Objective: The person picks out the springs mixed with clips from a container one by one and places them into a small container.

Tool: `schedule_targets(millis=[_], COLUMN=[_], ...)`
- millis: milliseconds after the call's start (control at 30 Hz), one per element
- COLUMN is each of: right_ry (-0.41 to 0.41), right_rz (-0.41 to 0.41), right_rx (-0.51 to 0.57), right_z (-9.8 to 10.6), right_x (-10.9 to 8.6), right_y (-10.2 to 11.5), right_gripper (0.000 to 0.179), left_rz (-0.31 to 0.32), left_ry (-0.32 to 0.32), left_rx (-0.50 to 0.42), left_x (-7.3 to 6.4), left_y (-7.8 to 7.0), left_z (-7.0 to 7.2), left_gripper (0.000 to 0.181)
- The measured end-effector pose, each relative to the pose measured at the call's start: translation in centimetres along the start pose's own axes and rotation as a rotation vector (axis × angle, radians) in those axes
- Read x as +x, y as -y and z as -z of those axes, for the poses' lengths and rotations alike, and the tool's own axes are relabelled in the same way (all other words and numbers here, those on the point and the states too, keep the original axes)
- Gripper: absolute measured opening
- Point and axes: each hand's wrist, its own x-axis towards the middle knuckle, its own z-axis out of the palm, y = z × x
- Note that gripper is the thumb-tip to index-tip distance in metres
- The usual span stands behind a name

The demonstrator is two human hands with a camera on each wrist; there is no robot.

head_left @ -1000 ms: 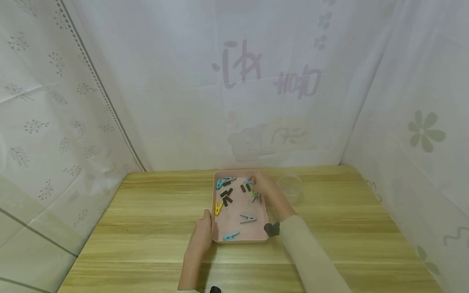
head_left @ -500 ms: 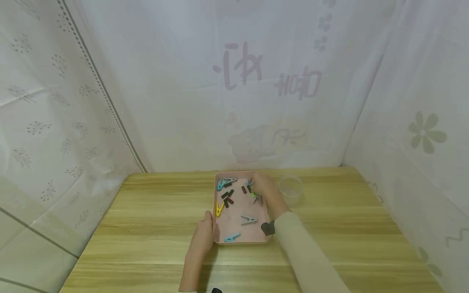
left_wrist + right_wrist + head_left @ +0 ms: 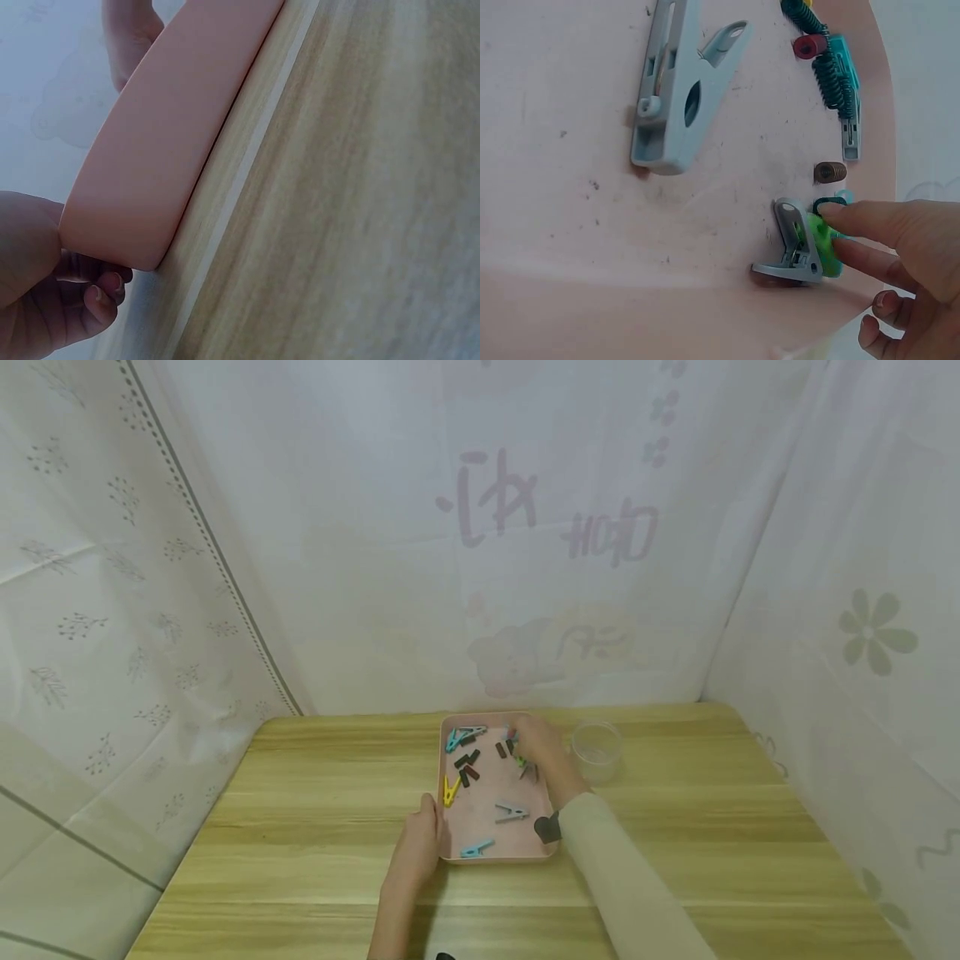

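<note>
My left hand (image 3: 417, 843) grips the near left corner of a pink tray (image 3: 480, 860); in the left wrist view the thumb is at its rim and curled fingers lie under the corner. My right hand (image 3: 542, 747) reaches into the tray's far right part. In the right wrist view its thumb touches a dark coil spring (image 3: 826, 202), and its index finger lies by a green clothespin (image 3: 825, 247). Whether they pinch anything is hidden. A grey clothespin (image 3: 795, 251) leans beside the green one. A brown spring (image 3: 830, 172) lies nearby.
Also in the tray are a yellow clothespin (image 3: 451, 791), a larger grey clothespin (image 3: 512, 812), a light blue clothespin (image 3: 477, 849) and several dark springs (image 3: 467, 762). A clear round container (image 3: 597, 743) stands right of the tray on the wooden table (image 3: 315, 827).
The view has shifted slightly. My right hand stays over the same far right spot with small finger movements, and a reddish bit now shows by its fingertips. My left hand keeps its hold on the tray.
</note>
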Motion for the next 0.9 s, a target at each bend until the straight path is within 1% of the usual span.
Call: schedule_targets(millis=[233,367,500,633,800,900], right_ry=[-0.002,0.017,0.038,0.041,0.029,0.010], right_rz=[0.007,0.012,0.015,0.013,0.021,0.029], right_rx=[-0.042,-0.082,-0.100,-0.096,-0.089,-0.076], right_z=[-0.08,0.06,0.20,0.16,-0.05,-0.09], right_x=[0.06,0.05,0.02,0.06,0.29,0.47], right_y=[0.15,0.29,0.42,0.41,0.17,0.03], right_gripper=[0.030,0.032,0.036,0.035,0.031,0.032], left_rz=[0.029,0.052,0.038,0.022,0.020,0.008], left_ry=[0.011,0.017,0.003,-0.005,-0.004,-0.019], left_rx=[0.023,0.020,0.022,0.028,0.031,0.047], left_x=[0.02,-0.12,-0.14,-0.04,-0.03,-0.02], left_y=[-0.07,-0.19,-0.20,-0.19,-0.13,-0.11], left_z=[0.07,0.22,0.19,0.12,0.03,0.01], left_gripper=[0.013,0.015,0.014,0.013,0.014,0.016])
